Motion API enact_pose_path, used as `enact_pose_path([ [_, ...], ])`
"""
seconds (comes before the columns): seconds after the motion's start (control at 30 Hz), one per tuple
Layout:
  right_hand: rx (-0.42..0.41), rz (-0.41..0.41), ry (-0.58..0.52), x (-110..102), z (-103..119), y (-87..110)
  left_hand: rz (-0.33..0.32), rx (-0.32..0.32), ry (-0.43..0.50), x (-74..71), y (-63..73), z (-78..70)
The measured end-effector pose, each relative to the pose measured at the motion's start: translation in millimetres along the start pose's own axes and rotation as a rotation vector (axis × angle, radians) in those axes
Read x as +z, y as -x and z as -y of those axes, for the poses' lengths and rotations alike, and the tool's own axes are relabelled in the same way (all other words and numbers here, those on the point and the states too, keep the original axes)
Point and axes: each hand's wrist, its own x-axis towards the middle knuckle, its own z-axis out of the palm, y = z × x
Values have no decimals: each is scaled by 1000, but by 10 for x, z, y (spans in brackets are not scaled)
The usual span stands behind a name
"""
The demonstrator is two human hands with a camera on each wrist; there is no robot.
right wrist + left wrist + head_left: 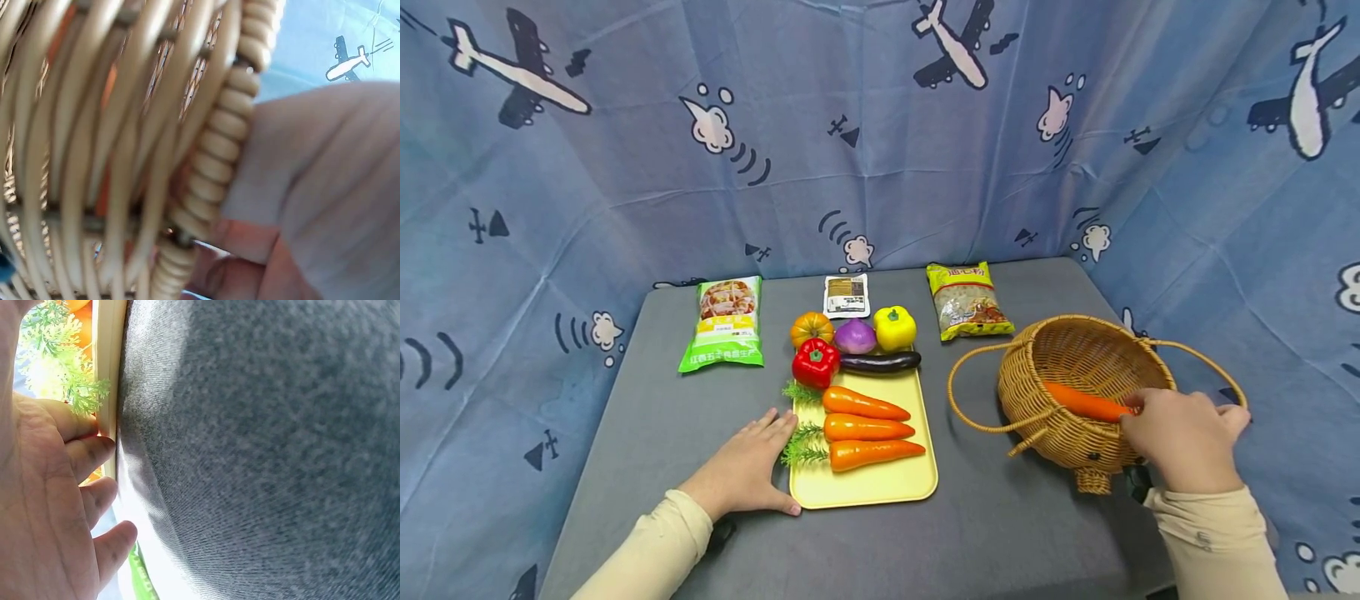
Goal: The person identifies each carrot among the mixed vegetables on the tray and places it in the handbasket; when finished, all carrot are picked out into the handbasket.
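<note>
My left hand lies along the left edge of the yellow tray, fingers stretched out and touching its rim. In the left wrist view, the fingers reach past green carrot leaves. Three orange carrots with leafy tops lie side by side on that tray. Over the rim of the wicker basket, my right hand pinches the end of another carrot, which lies inside the basket's opening. The basket's woven wall hides most of that carrot in the right wrist view.
A red pepper, an eggplant, a purple onion, a yellow pepper and a pumpkin cluster at the tray's far end. Behind them are a green-white bag, a small packet and a yellow bag.
</note>
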Motion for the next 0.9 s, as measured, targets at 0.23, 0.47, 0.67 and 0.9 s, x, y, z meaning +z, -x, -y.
enact_pose_path([
  [0.23, -26, -76, -30, 9, 40, 50, -6, 7, 2, -41, 18, -17],
  [0.47, -105, -255, -69, -2, 205, 155, -14, 9, 7, -58, 28, -29],
  [0.67, -190, -404, -115, -22, 422, 286, -13, 7, 22, -45, 36, -25],
  [0.9, -355, -581, -158, 21, 694, 379, 11, -17, 82, -30, 28, -23],
])
